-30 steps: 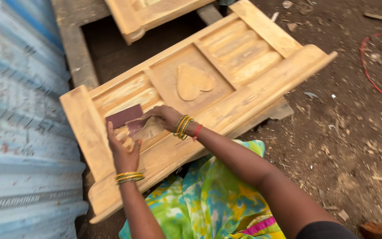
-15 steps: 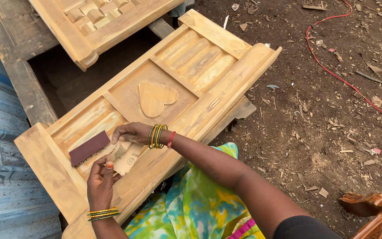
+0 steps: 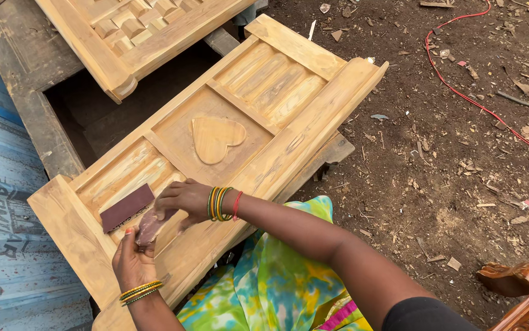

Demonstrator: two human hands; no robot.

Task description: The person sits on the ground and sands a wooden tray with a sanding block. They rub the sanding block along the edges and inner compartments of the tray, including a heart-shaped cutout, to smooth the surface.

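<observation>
Head view, from the left: a corrugated blue metal sheet (image 3: 1, 202) borders a pale, raw-grained wooden door panel (image 3: 313, 116) with ribbed recessed sections and a smooth carved heart (image 3: 215, 138), lying tilted over a dark plank frame (image 3: 37, 116), and a flat dark-maroon rectangle of sandpaper (image 3: 126, 207) rests in its lower recess. Just below, the left hand (image 3: 131, 260), wrist up and ringed with yellow bangles, has its fingers clamped on a worn, dusty pinkish sandpaper piece (image 3: 150, 225), while the right hand (image 3: 181, 197), arm bent across from the right, curls its fingers down, pinching that piece's upper edge. Rightward lies brown earth strewn with wood chips (image 3: 460, 184), crossed by a thin red cable (image 3: 479, 107).
</observation>
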